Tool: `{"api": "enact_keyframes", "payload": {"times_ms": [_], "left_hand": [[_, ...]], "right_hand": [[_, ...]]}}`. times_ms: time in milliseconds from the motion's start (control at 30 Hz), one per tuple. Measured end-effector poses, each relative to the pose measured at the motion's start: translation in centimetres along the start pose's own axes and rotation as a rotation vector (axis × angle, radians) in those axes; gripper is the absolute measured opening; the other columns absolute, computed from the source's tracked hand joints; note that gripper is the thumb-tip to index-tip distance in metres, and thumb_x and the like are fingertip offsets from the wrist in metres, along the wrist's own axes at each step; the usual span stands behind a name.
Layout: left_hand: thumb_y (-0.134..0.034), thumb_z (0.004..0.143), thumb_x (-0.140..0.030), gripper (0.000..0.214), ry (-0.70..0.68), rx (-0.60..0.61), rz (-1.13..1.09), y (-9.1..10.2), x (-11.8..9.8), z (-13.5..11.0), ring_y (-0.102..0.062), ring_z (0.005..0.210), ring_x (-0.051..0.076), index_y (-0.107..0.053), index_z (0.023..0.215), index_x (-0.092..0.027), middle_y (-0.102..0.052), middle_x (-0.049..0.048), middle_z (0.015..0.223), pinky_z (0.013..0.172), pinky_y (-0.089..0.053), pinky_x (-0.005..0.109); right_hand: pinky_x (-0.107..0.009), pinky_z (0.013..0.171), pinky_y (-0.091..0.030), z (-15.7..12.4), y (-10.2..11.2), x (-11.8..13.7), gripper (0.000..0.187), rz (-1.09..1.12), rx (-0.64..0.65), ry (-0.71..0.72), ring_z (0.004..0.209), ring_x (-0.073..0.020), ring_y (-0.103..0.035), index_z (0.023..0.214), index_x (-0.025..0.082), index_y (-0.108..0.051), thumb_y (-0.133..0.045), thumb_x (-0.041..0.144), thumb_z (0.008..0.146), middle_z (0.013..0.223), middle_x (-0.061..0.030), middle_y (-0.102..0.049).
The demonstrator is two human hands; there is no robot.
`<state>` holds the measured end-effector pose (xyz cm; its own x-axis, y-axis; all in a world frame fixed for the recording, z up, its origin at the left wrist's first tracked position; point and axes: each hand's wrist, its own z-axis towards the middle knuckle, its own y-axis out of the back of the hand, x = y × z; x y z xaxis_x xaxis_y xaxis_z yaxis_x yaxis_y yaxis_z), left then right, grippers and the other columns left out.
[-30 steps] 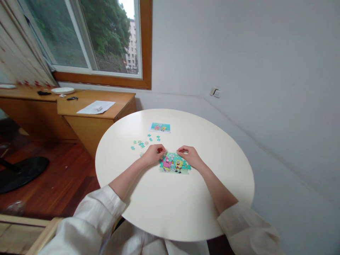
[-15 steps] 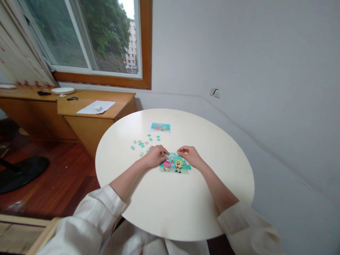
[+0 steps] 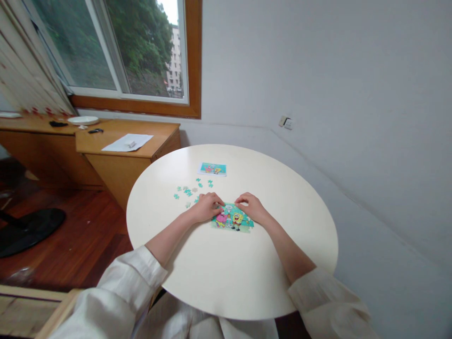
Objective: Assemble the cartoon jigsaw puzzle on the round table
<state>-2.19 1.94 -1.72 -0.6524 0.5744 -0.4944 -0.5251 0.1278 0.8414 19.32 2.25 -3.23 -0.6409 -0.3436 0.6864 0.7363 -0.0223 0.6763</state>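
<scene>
A partly assembled jigsaw puzzle (image 3: 233,221) lies flat on the round white table (image 3: 226,273), with pink, yellow and pale cartoon figures on a turquoise ground. My left hand (image 3: 207,207) is closed at its upper left edge, thumb and fingers curled onto it. At the upper right edge, my right hand (image 3: 252,208) pinches with thumb and forefinger. Whether a single loose piece is under either set of fingertips is hidden. Several loose puzzle pieces (image 3: 188,192) are scattered beyond my left hand. Farther back lies a picture card (image 3: 212,169) with the same cartoon figures.
A wooden desk (image 3: 134,162) stands to the left of the table, holding a paper sheet (image 3: 123,142) and a white plate (image 3: 83,120). Behind it is a window (image 3: 141,52). A wall socket (image 3: 287,124) is on the white wall. A black round base (image 3: 31,230) stands on the floor.
Both hands stay at the puzzle's upper edge. My right hand has shifted very slightly up and to the left; the loose pieces and the card have not moved.
</scene>
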Motion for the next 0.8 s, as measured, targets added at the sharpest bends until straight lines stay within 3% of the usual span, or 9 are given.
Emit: {"api": "enact_keyframes", "payload": {"times_ms": [300,533,800], "left_hand": [[-0.061,0.076,-0.023,0.015,0.006,0.006,0.0,0.0,0.0,0.0,-0.056,0.095,0.021,-0.068,0.089,-0.02,-0.063,0.0045,0.095,0.091,-0.037,0.038],[-0.06,0.076,-0.022,0.014,0.004,-0.011,-0.01,0.0,0.0,-0.1,-0.057,0.093,0.02,-0.068,0.087,-0.02,-0.063,0.0049,0.092,0.09,-0.039,0.037],[-0.057,0.076,-0.018,0.014,-0.004,-0.029,-0.022,-0.1,0.2,0.0,-0.057,0.093,0.02,-0.068,0.085,-0.019,-0.064,0.005,0.092,0.09,-0.039,0.037]], "right_hand": [[-0.03,0.076,-0.044,0.0,-0.2,-0.4,0.005,0.005,-0.02,-0.003,0.077,-0.0152,-0.057,0.07,0.018,-0.066,-0.061,0.018,0.069,0.079,-0.0032,-0.061],[-0.031,0.076,-0.046,0.4,-0.2,-1.1,0.015,0.134,-0.074,-0.123,0.078,-0.0167,-0.06,0.075,0.017,-0.067,-0.055,0.025,0.075,0.083,-0.006,-0.068],[-0.031,0.077,-0.046,0.3,-0.1,-0.9,0.017,0.103,-0.059,-0.125,0.08,-0.0172,-0.062,0.075,0.017,-0.069,-0.052,0.021,0.074,0.086,-0.0069,-0.069]]}}
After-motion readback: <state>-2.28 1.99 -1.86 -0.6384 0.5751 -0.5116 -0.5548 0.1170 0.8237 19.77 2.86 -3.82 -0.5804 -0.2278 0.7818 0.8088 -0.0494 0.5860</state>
